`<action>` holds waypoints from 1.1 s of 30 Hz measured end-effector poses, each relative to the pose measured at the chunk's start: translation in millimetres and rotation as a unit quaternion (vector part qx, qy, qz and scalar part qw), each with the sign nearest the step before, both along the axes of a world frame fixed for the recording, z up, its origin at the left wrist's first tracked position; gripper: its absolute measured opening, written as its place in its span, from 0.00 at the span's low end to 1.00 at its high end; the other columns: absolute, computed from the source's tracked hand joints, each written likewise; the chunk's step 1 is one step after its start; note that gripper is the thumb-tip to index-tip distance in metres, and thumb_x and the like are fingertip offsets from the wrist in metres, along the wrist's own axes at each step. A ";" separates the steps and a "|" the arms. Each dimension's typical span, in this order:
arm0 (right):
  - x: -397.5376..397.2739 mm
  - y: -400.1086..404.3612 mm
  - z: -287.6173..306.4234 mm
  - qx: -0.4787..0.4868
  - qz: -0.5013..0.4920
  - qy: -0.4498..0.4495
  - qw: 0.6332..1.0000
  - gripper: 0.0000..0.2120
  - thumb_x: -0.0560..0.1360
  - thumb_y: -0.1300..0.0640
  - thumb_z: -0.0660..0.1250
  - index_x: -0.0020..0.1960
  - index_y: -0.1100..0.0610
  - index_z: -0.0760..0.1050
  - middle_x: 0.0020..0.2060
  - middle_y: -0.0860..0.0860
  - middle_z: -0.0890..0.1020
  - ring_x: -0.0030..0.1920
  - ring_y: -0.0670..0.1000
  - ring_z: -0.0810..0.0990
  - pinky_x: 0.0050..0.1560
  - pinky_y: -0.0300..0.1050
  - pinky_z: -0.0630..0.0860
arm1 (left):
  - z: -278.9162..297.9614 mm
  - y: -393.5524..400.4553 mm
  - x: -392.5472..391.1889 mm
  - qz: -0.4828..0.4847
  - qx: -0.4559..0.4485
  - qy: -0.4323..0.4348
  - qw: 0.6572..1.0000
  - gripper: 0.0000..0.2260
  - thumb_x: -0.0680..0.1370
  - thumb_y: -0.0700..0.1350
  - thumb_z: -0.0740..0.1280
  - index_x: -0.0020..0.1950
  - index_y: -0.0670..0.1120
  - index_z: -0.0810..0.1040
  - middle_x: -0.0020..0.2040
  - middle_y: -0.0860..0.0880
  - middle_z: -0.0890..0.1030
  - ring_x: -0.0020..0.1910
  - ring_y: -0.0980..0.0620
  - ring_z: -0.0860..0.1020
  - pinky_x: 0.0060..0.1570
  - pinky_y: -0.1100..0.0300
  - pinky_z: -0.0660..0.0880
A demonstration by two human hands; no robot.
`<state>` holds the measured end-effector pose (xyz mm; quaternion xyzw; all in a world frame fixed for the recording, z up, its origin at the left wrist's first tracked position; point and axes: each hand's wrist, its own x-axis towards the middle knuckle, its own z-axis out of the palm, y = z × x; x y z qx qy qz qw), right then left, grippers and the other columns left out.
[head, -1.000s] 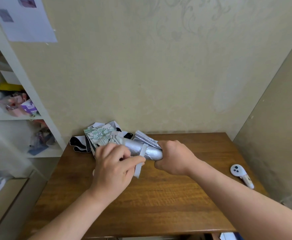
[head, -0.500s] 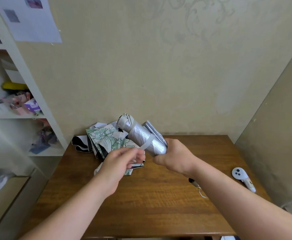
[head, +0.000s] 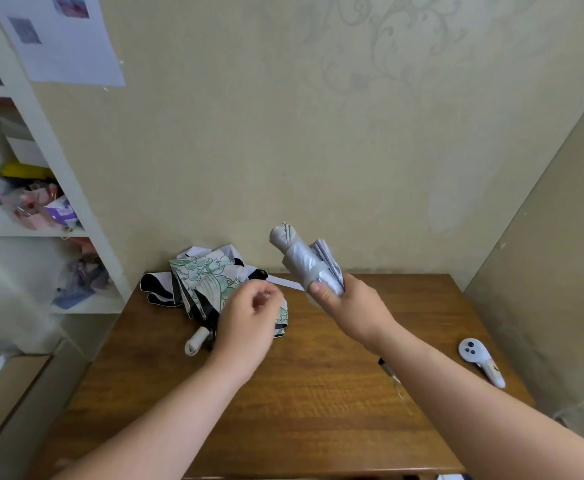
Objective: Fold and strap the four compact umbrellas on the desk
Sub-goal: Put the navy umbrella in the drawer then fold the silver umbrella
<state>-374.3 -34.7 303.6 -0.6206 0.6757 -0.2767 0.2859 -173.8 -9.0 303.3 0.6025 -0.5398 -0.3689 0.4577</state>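
Table (head: 318, 393): brown wood, carrying the loose umbrellas at its back left and a white controller (head: 480, 358) at the right edge.
Floral umbrella (head: 214, 285): unfolded heap of limp, slippery-looking cloth on the table; best taken by its pale handle (head: 196, 339), I'd say.
Silver umbrella (head: 306, 261): rolled tight, held tilted above the table; looks light, stiff along the shaft, soft outside.
Strap (head: 285, 282): thin white band sticking out leftward, loose.
Right hand (head: 349, 306): clenched round the silver roll's lower end.
Left hand (head: 249, 317): fingers loosely curled, grasping nothing, just short of the strap.
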 end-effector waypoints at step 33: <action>45.4 28.7 -21.4 0.032 0.055 -0.289 0.955 0.15 0.83 0.43 0.66 0.56 0.54 0.68 0.44 0.57 0.81 0.35 0.60 0.82 0.35 0.60 0.81 | 0.6 -9.9 -21.9 -0.043 0.157 0.467 0.869 0.14 0.88 0.46 0.56 0.68 0.43 0.77 0.61 0.40 0.85 0.61 0.42 0.84 0.62 0.47 0.78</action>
